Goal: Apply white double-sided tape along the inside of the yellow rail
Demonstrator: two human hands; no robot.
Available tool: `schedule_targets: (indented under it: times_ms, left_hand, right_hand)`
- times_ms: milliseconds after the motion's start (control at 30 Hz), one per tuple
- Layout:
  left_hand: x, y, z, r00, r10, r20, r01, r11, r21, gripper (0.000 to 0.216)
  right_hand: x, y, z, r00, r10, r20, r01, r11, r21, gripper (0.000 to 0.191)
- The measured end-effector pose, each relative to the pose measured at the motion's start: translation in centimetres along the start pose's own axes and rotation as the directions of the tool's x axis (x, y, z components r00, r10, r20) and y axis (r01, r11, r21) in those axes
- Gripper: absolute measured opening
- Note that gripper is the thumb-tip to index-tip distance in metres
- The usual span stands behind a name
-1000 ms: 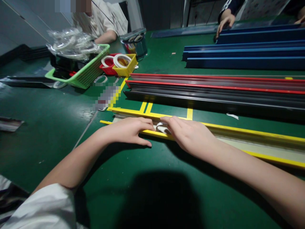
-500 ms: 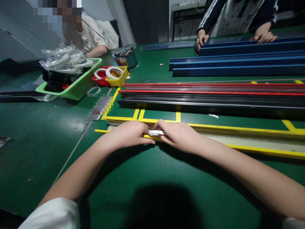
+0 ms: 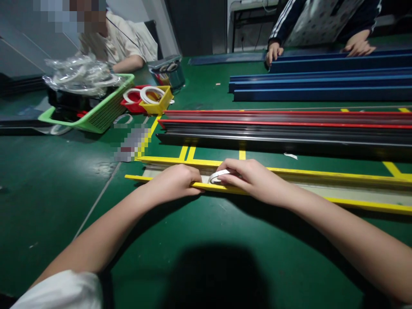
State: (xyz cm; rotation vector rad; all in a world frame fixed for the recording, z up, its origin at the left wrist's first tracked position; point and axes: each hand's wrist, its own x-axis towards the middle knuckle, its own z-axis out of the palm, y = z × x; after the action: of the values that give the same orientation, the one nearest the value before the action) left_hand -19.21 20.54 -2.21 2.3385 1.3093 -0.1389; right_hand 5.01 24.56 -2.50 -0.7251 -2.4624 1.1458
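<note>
A long channel-shaped strip (image 3: 360, 192) with yellow edges and a pale inner face lies across the table in front of me. My left hand (image 3: 175, 182) is closed over its near yellow edge, fingers inside the channel and thumb on the outer side. Just to the right, my right hand (image 3: 260, 180) pinches a narrow roll of white tape (image 3: 216, 175) between thumb and fingers. The roll is tilted within the channel, close to my left fingertips. My fingers hide part of the roll, and any tape stuck to the channel is hard to make out.
Beyond lie red-edged strips (image 3: 289, 124), black strips (image 3: 257, 139) and blue strips (image 3: 322, 94). At left stand a green basket (image 3: 109, 109) of bagged items and a yellow bin (image 3: 165, 101) with tape rolls. A co-worker's hands (image 3: 358, 43) rest by the blue strips; another person sits at left.
My right hand has shifted right along the channel with the tape roll, widening the gap to my left hand. More of the roll shows. My left hand stays at nearly the same spot.
</note>
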Motion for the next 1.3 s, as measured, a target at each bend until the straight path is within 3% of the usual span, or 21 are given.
schedule_targets:
  times_ms: [233, 700, 1300]
  left_hand:
    - [-0.15, -0.95, 0.25, 0.998, 0.061, 0.005, -0.06, 0.993, -0.102, 0.013]
    - [-0.28, -0.96, 0.07, 0.993, 0.107, 0.049, -0.094, 0.972, -0.215, 0.017]
    - [-0.27, -0.58, -0.26, 0.99, 0.095, 0.108, -0.07, 0.974, -0.218, 0.016]
  right_hand:
    - [-0.57, -0.52, 0.73, 0.994, 0.09, -0.06, -0.096, 0.991, -0.092, 0.031]
    - [-0.69, -0.15, 1.0, 0.996, 0.068, -0.058, -0.077, 0.982, -0.17, 0.026]
    - [-0.73, -0.25, 0.93, 0.998, 0.06, -0.035, -0.065, 0.98, -0.186, 0.024]
